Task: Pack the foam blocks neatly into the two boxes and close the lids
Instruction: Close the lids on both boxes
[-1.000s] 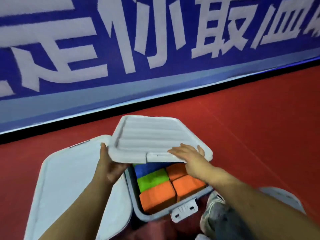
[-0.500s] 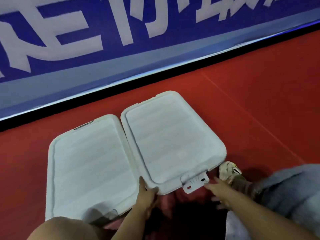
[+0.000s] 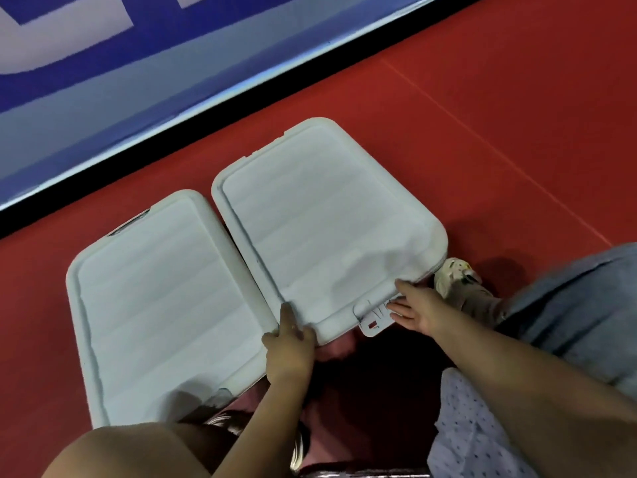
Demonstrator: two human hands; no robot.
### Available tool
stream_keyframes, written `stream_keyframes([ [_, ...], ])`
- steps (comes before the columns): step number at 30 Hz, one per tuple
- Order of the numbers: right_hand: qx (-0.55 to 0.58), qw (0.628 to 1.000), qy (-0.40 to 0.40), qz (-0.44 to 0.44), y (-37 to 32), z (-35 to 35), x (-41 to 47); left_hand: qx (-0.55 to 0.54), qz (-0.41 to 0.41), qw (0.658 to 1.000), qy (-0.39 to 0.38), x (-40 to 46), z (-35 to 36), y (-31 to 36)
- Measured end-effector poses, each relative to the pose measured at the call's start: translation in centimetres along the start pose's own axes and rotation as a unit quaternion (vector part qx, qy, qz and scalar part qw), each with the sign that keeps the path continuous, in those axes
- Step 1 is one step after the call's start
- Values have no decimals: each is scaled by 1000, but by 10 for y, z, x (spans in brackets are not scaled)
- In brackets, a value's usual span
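Both lids are down now, the right box (image 3: 324,236) shut over its blocks since a second ago, left hand (image 3: 289,343) gripping its near corner, right hand (image 3: 415,305) flat-fingered on the latch (image 3: 374,320), probably still unclipped.

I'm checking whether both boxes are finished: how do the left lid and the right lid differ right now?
The right lid has both hands on its near edge: the left hand grips the near left corner and the right hand lies at its latch. The left lid is untouched. The right lid sits farther from the person than the left lid. Both are pale, ribbed and lying flat.
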State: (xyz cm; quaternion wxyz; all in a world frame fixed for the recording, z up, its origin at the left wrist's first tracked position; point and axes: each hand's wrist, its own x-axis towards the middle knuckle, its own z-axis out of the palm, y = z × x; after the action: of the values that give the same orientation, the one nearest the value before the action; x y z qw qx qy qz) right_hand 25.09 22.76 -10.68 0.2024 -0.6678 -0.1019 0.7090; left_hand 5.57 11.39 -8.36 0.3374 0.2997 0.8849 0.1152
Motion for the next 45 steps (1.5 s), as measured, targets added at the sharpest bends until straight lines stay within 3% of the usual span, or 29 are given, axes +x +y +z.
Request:
stream_keyframes([
  [3, 20, 1000, 0, 12, -1, 2, 0, 173, 169, 966, 95, -2, 9, 1],
  [6, 20, 1000, 14, 15, 1, -1, -1, 227, 291, 928, 57, 3, 23, -2],
  [9, -21, 999, 48, -4, 2, -7, 3, 231, 269, 934, -40, -2, 24, -2],
  [14, -39, 998, 24, 41, 4, -12, 8, 267, 249, 926, -91, -2, 13, -1],
  [20, 54, 997, 46, 42, 2, -12, 9, 263, 256, 925, -96, -3, 10, -3],
  [28, 152, 988, -14, 37, 7, -14, 4, 320, 238, 901, -168, -6, 6, -7],
  [36, 173, 983, -51, 35, 12, -17, 5, 339, 212, 877, -266, 2, -11, 23],
  [42, 65, 996, -52, 19, 20, -18, 5, 339, 199, 876, -278, 7, -11, 23],
  [45, 82, 994, -77, 15, 22, -18, 8, 335, 199, 877, -281, 7, -11, 21],
])
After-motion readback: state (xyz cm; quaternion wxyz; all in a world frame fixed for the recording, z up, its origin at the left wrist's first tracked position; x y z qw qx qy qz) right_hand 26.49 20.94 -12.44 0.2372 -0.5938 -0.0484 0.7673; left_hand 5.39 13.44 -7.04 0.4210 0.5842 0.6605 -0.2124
